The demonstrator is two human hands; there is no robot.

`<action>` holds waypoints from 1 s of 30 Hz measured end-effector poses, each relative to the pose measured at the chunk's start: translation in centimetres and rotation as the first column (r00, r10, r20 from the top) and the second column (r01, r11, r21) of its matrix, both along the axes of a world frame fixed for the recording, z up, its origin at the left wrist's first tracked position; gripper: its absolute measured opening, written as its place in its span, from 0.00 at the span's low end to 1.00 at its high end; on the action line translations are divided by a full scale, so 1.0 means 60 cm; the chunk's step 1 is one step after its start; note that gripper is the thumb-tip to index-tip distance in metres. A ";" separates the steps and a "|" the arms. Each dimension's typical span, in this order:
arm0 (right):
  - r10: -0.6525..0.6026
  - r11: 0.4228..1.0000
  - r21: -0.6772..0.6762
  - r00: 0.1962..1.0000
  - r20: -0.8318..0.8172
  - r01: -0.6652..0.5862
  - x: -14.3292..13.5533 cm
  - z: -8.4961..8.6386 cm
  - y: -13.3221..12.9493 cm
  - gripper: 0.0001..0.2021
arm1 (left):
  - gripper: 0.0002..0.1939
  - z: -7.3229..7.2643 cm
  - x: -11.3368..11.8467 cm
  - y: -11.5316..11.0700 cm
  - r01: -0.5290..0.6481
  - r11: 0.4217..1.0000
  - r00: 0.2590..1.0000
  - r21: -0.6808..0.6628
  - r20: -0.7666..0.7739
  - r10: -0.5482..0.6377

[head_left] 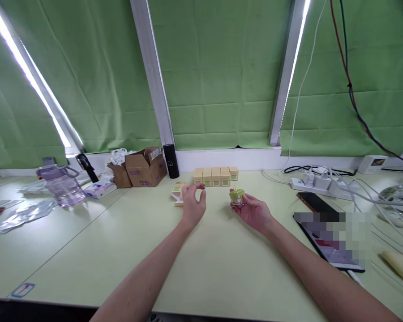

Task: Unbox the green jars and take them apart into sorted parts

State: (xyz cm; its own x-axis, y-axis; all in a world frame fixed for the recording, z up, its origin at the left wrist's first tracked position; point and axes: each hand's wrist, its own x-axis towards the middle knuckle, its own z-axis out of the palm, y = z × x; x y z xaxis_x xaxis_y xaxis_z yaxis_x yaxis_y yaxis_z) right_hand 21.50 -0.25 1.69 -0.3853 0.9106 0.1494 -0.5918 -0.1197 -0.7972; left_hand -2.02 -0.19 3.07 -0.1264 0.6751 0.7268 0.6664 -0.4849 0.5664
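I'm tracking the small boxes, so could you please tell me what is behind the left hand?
An open box sits partly behind the left hand, which hides its right side; more small boxes stand farther back.

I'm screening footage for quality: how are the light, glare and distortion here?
Head view: light leaks beside green blinds; glare on the silvery packet; window posts splay toward the top; coarse blocks mask part of the flat device; fine detail on the jar lost.

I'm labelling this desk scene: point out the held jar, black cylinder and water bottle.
Held jar (pixel 237 196), head view: its green lid.
Black cylinder (pixel 171 161), head view: middle of its side.
Water bottle (pixel 63 187), head view: its clear body.
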 end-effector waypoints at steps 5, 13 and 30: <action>0.039 0.999 -0.029 0.993 -0.108 -0.043 -0.005 0.000 -0.003 0.12 | 0.11 -0.008 0.045 -0.029 0.223 0.970 0.974 -0.092 -0.026 -0.227; -0.072 0.994 0.085 0.992 0.101 0.064 -0.005 0.006 -0.010 0.19 | 0.11 -0.011 0.051 -0.036 0.291 0.944 0.954 -0.156 -0.024 -0.299; -0.502 0.840 0.387 0.816 0.286 0.381 -0.030 -0.017 -0.016 0.31 | 0.12 -0.006 0.046 -0.033 0.334 0.912 0.942 -0.237 0.128 -0.312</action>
State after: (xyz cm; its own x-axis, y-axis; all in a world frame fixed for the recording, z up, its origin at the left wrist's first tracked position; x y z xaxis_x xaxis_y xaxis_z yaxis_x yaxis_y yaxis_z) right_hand 19.73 -1.21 0.70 -0.0325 0.9272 0.3731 -0.1817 0.3616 -0.9145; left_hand 0.71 -2.15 2.68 0.0757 0.8486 0.5236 0.4413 -0.4994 0.7455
